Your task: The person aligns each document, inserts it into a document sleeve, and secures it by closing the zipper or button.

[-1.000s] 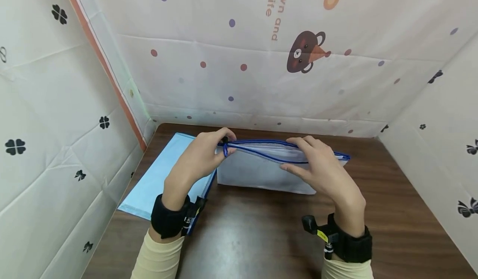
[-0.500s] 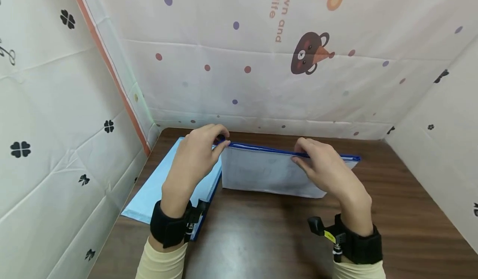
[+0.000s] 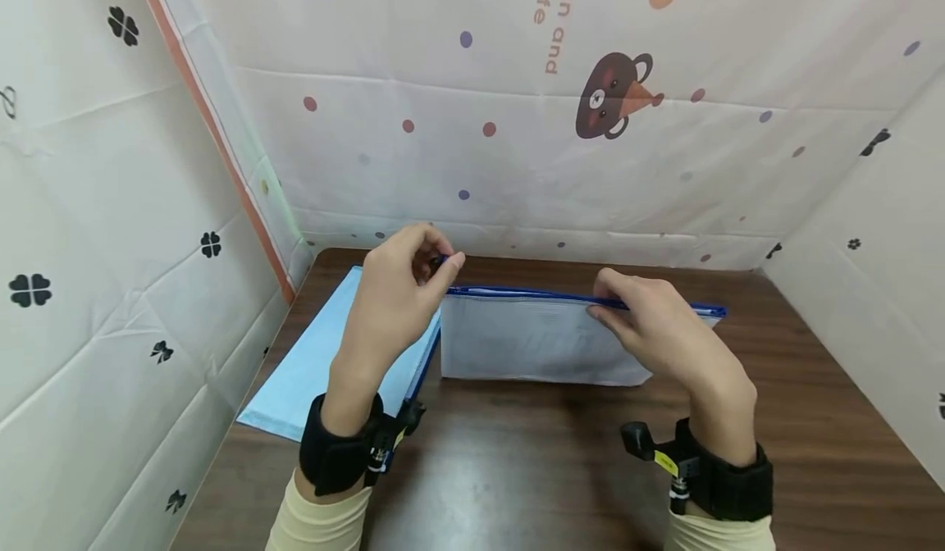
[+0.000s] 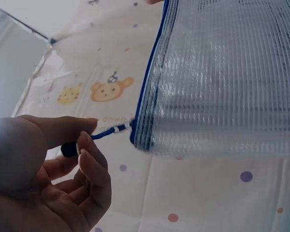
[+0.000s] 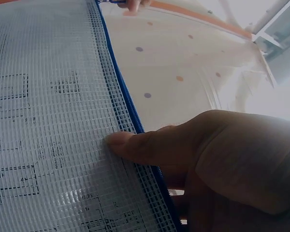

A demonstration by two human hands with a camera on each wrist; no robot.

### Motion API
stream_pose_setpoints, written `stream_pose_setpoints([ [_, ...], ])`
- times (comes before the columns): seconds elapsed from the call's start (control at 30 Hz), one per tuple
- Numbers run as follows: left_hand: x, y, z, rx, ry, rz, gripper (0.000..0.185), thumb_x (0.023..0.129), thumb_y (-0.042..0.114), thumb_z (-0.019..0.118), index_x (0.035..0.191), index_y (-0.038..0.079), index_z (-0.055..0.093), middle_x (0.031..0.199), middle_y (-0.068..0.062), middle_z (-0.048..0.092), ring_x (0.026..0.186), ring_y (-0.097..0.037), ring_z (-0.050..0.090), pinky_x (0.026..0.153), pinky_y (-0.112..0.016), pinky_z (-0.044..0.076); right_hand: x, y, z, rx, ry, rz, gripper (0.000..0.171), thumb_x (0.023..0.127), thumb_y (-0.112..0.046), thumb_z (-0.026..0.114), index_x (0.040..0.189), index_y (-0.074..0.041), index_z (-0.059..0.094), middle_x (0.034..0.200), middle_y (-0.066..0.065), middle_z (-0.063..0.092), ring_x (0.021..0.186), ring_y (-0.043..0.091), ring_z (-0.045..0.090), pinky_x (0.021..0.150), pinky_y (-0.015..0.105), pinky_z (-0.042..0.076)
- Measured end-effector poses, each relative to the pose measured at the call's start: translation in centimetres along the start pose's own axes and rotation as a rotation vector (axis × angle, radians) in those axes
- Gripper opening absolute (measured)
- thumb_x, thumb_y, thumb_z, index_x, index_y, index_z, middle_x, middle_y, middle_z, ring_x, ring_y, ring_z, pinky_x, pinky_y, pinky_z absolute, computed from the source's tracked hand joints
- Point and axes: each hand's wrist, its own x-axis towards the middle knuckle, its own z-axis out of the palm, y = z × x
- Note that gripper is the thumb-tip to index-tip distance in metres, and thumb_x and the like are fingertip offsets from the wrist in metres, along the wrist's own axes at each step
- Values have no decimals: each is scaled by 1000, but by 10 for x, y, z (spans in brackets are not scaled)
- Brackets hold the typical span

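I'm holding a see-through mesh pouch (image 3: 542, 344) upright on the wooden table (image 3: 517, 469), right around the middle of the frame. My right hand (image 3: 657, 334) is pinching its blue zipper edge (image 3: 517, 293) toward the right, thumb pressing on the mesh. My left hand (image 3: 394, 305) is pinching the little zipper pull (image 4: 104, 134) at the pouch's left end, and a light blue folder (image 3: 325, 362) is lying flat at left.
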Motion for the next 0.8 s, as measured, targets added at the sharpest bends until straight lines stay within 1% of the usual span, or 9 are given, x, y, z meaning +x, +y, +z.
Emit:
stream_pose_setpoints([
  [0.1,-1,0,-8,-80,-9,-78,20,102,27,75,103,12,61,83,-3,61,70,-20,53,65,-34,45,-1,1,-4,4,-3,1,13,102,-10,72,101,-16,61,79,-5,61,65,11,50,61,31,44],
  [0.17,-2,-1,-11,-136,-17,-101,22,103,31,73,103,13,60,82,-3,62,69,-19,56,63,-34,45,-1,1,-7,6,-7,1,12,102,-10,73,101,-16,62,81,-4,62,66,11,51,61,31,45],
  [0.27,-3,-3,-10,-147,-2,-71,19,104,30,71,105,13,64,87,-1,65,71,-16,61,65,-33,48,-2,2,-8,6,-20,0,12,101,-10,73,101,-16,63,81,-4,63,67,11,51,61,31,45],
  [0.37,-4,-3,-7,-109,20,-38,15,105,24,70,110,11,68,94,0,66,76,-13,62,71,-33,50,-2,2,-8,2,-35,-4,11,101,-10,73,101,-16,64,82,-4,65,68,11,53,62,33,46],
  [0.43,-4,-3,-6,-91,19,-24,15,104,22,72,112,10,69,99,0,67,79,-13,62,75,-33,52,-1,1,-7,6,-34,-4,8,101,-12,73,105,-15,66,88,-3,68,73,12,58,66,35,49],
  [0.5,-4,-2,-5,-93,6,-23,15,102,21,74,112,11,69,98,1,67,81,-13,62,76,-34,53,1,-2,-4,16,-18,-2,11,102,-15,73,112,-13,68,98,1,71,83,16,64,73,40,54],
  [0.6,-4,0,-3,-97,-10,-15,16,100,24,77,109,13,69,93,4,68,80,-12,61,74,-33,54,5,-10,4,43,43,-18,26,103,-20,73,125,-8,68,118,7,71,104,25,67,87,50,56],
  [0.67,-3,0,0,-102,-14,10,16,99,26,79,105,14,69,89,5,68,77,-11,62,73,-32,55,9,-19,12,81,120,-59,34,102,-21,74,132,-7,67,127,9,68,116,29,65,93,53,54],
  [0.8,1,1,9,-127,-34,118,16,97,25,80,101,14,69,89,7,67,74,-8,62,70,-30,55,24,-38,35,193,289,-218,44,97,-13,80,138,-6,66,134,9,67,126,28,63,101,51,52],
])
